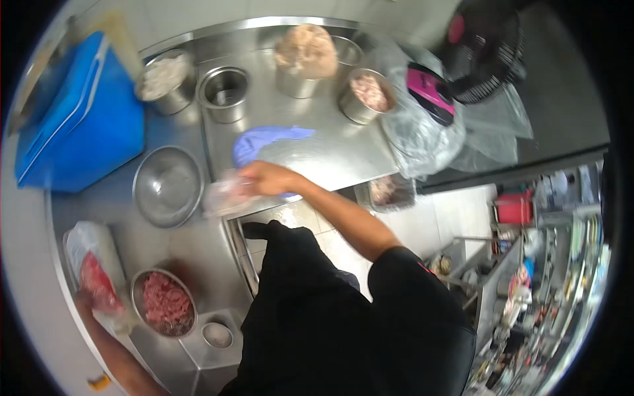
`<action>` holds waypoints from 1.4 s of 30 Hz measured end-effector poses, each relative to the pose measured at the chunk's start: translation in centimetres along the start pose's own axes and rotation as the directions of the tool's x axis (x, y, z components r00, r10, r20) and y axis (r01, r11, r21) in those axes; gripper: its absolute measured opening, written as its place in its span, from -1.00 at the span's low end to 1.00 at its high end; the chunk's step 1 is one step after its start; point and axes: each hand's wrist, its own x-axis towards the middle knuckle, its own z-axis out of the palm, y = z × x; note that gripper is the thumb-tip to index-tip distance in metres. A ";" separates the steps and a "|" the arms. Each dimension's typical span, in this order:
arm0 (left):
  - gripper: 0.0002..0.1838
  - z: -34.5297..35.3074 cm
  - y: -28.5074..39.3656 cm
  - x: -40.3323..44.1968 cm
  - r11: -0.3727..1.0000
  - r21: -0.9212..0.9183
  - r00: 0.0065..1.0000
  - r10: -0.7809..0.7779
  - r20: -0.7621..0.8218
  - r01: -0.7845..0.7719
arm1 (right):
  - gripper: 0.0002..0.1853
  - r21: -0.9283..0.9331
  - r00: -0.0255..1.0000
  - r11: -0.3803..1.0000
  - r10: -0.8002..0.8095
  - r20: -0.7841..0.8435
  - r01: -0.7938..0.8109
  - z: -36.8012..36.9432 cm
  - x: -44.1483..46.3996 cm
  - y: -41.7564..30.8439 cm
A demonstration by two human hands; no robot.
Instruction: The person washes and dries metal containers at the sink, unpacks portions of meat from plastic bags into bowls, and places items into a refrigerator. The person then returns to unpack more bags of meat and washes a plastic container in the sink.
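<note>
My right hand (pixel 267 179) is closed on a clear plastic bag (pixel 226 194) near the counter's front edge, just below a blue-purple cloth or glove (pixel 261 140). At the far left my left hand (pixel 84 300) reaches to a red package (pixel 100 282), which lies beside a white plastic-wrapped bundle (pixel 92 241). Motion blurs its fingers, and their grip cannot be made out. Right of the package sits a colander of red meat (pixel 166 298). An upturned or empty metal bowl (pixel 168 187) lies left of the clear bag.
A blue crate (pixel 89 132) stands at upper left. Along the back are metal pots with pale contents (pixel 168 79), an open pot (pixel 224 92), a heaped pot (pixel 306 56) and a pot of pink meat (pixel 367 94). A small bowl (pixel 217 335) sits near the sink.
</note>
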 end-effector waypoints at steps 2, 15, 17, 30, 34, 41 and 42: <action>-0.64 -2.0 1.5 2.3 0.986 -0.047 0.983 -0.154 0.097 0.159 | -0.72 0.071 0.972 0.987 0.155 -0.174 -0.145 -2.3 -9.2 1.7; -0.51 -4.1 4.0 -0.7 0.635 -0.384 0.737 -0.630 0.243 0.670 | -0.32 -0.242 0.335 0.265 0.401 -0.853 -0.933 -0.7 -35.6 25.1; -0.58 -7.5 5.5 -1.4 0.842 -0.225 0.842 -0.390 0.373 0.490 | -0.37 -0.233 0.453 0.402 0.638 -0.623 -0.886 -0.2 -30.6 25.7; -0.66 -11.9 7.1 -3.0 -0.688 -0.716 0.550 -0.645 0.531 -0.117 | -0.50 -0.336 0.733 0.821 0.566 0.377 -0.461 3.0 -7.3 2.3; -0.75 -10.2 7.7 1.2 -0.190 -0.972 0.321 -0.920 0.226 0.141 | -0.46 -0.456 0.866 0.889 0.265 0.425 -0.048 5.6 -1.7 -1.9; -0.58 -19.1 13.1 -2.2 -0.042 -0.911 0.507 -0.820 0.266 0.410 | -0.64 -0.163 0.857 0.906 -0.294 0.423 0.391 14.0 9.6 -14.3; -0.52 -21.2 14.4 -4.6 -0.077 -0.945 0.541 -0.803 0.248 0.319 | -0.66 -0.176 0.861 0.864 -0.407 0.306 0.471 15.8 12.0 -14.4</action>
